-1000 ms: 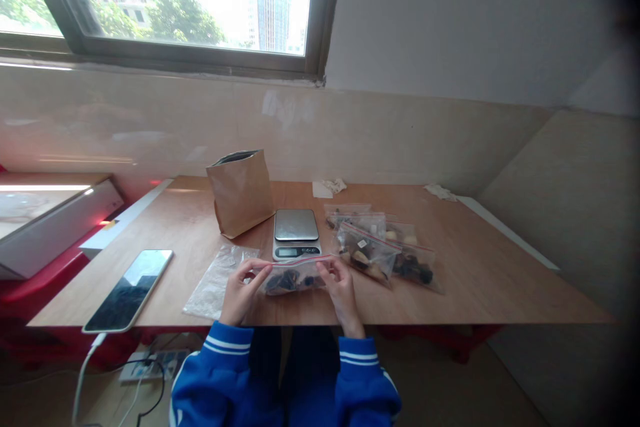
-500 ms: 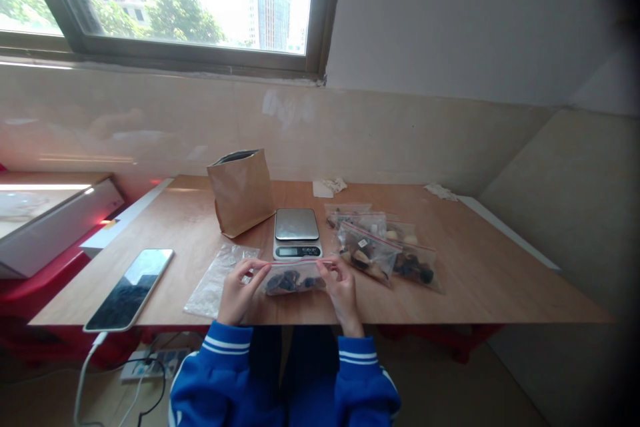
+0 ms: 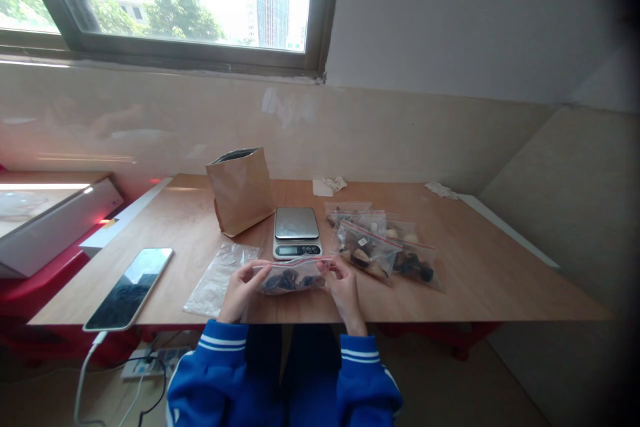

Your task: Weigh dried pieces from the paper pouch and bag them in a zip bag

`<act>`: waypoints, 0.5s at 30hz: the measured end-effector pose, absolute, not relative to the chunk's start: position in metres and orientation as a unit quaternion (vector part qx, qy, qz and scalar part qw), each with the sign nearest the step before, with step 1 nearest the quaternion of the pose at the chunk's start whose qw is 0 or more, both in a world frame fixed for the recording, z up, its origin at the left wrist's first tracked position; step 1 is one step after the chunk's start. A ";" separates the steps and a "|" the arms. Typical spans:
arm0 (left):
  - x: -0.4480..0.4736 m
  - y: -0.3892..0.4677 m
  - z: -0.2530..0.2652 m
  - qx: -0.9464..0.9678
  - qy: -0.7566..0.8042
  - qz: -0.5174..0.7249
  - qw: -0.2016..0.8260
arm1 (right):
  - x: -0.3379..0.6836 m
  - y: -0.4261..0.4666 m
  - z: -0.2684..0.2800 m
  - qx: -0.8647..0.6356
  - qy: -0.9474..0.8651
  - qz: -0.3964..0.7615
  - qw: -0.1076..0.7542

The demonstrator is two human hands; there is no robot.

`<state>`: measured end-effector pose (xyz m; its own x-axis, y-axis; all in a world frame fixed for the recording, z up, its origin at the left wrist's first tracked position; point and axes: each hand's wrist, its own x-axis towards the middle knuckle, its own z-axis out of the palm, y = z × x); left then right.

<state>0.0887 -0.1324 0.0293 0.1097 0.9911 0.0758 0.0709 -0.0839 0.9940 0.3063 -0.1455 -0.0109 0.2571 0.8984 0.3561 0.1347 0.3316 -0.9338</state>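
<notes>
A clear zip bag with dark dried pieces in it is held near the table's front edge, its red-lined top edge toward the scale. My left hand pinches the left end of that top edge between thumb and fingers. At the right end, my right hand pinches it the same way. Just beyond the bag stands a digital kitchen scale with a bare metal plate. Flat on the table, left of my left hand, lies a clear plastic bag.
Several filled zip bags lie overlapping right of the scale. An open brown paper bag stands behind it to the left. A phone on a cable lies at the left. Crumpled tissues sit near the wall.
The zip bag's top edge, straight before, now bows upward in the middle. Both hands have shifted very slightly and keep their pinch on its ends.
</notes>
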 end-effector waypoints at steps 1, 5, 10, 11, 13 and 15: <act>0.089 -0.133 0.029 0.560 0.463 0.469 0.503 | 0.307 -0.146 -0.010 -0.490 -0.528 0.313 0.619; 0.091 -0.133 0.028 0.561 0.465 0.481 0.486 | 0.306 -0.144 -0.012 -0.492 -0.522 0.324 0.617; 0.095 -0.133 0.023 0.567 0.474 0.494 0.458 | 0.305 -0.140 -0.022 -0.518 -0.490 0.286 0.640; 0.095 -0.132 0.022 0.571 0.475 0.496 0.449 | 0.304 -0.140 -0.024 -0.520 -0.486 0.281 0.644; 0.096 -0.132 0.020 0.580 0.477 0.503 0.429 | 0.304 -0.140 -0.024 -0.520 -0.483 0.273 0.649; 0.096 -0.132 0.020 0.588 0.480 0.506 0.410 | 0.303 -0.141 -0.022 -0.519 -0.486 0.263 0.652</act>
<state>0.0958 -0.1322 0.0202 0.0273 0.9792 0.2010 0.1481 -0.2028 0.9680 0.3027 -0.1410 -0.0223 0.3892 0.8480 0.3599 0.1609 0.3221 -0.9329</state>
